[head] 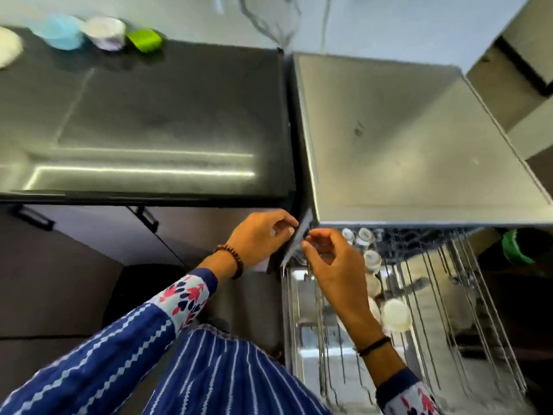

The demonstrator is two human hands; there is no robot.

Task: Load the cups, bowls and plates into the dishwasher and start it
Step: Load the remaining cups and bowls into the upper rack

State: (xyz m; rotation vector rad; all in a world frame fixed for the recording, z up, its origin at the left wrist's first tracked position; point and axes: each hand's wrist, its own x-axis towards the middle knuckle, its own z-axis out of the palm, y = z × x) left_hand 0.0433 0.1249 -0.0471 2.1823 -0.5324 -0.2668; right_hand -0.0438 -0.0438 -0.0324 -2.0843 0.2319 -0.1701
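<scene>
Dishwasher (419,151) stands just right of the dark counter (149,115), and its wire rack (449,310) is pulled out, with glass jars (372,259) along the left side and a white cup (396,316) near the middle. Left hand (260,238) and right hand (332,265) meet at the dishwasher's near left corner, where the left fingers (281,227) pinch a thin grey strip (294,244). The curled right fingers (317,233) touch its other side, but I cannot tell if they grip it. Blue bowl (64,32), white bowl (106,32) and green cup (145,40) sit along the counter's far edge.
</scene>
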